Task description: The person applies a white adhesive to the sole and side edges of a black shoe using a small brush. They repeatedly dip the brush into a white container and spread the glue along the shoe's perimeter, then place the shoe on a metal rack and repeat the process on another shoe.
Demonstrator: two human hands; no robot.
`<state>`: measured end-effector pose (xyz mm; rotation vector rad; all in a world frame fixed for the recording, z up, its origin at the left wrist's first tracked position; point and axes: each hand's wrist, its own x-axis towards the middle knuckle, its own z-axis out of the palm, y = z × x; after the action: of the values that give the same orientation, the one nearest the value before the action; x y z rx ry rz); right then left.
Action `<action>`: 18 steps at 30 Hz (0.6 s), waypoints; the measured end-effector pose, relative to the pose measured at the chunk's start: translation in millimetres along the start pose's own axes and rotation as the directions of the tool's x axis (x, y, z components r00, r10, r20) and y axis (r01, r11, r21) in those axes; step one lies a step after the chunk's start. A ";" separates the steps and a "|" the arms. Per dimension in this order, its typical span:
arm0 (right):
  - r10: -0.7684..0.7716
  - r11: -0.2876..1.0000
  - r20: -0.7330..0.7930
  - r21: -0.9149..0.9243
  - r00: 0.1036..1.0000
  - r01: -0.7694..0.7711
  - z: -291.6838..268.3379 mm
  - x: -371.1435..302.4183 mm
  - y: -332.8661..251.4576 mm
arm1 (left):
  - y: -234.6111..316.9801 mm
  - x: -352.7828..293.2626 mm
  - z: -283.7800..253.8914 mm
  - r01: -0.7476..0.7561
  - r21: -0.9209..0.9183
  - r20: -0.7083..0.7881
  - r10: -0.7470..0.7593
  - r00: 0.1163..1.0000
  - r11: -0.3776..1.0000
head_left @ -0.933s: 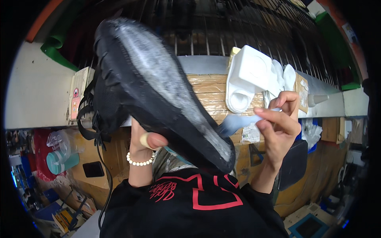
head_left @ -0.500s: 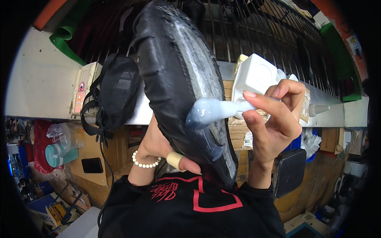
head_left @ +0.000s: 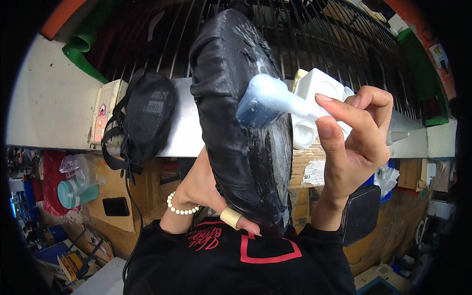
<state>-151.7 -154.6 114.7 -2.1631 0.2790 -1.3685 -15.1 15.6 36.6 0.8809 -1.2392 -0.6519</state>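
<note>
A black, wrinkled leather shoe upper (head_left: 216, 110) stands on end before me, its sole side turned right and streaked with whitish, wet-looking glue. My left hand (head_left: 206, 189) grips its lower end from the left; the thumb, wrapped in a beige band, shows at the near edge, while the other fingers are hidden behind the leather. A glue brush (head_left: 268, 101), coated pale blue-white, is pinched between the thumb and index finger of my right hand (head_left: 361, 132). Its broad head lies against the edge between the shoe's side and sole.
Behind the shoe is a white plastic container (head_left: 319, 83) beside a bar rack (head_left: 295, 29). A black mesh bag (head_left: 150, 115) with a cord lies on the left of the bench. Lower left are a phone (head_left: 116, 206) and a teal jar (head_left: 73, 194); a black pad (head_left: 361, 216) is lower right.
The brush has moved up along the shoe's edge with my right hand, which also shifted right. My left hand has shifted the shoe slightly right and turned it, showing less of the sole side.
</note>
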 end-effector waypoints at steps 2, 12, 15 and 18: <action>-0.006 1.000 -0.008 -0.015 1.000 0.006 -1.2 2.0 -0.4 | 1.8 1.0 1.1 0.012 -0.003 -0.007 -0.012 1.000 1.000; -0.008 0.996 -0.022 -0.085 1.000 0.006 -6.0 12.1 -1.0 | 13.2 7.1 3.1 0.117 0.007 -0.010 -0.117 0.993 0.993; -0.059 0.996 -0.048 -0.074 0.997 0.056 -8.6 16.5 -0.2 | 18.4 10.3 -0.3 0.071 0.216 0.055 -0.084 0.995 0.974; -0.072 0.993 -0.052 -0.093 0.996 0.067 -10.7 20.3 -1.3 | 20.9 13.4 1.8 0.085 0.225 0.061 -0.101 0.993 0.971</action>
<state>-152.0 -166.4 134.4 -2.2309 0.2947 -1.4826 -14.6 15.2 61.5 1.1150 -1.3603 -0.6315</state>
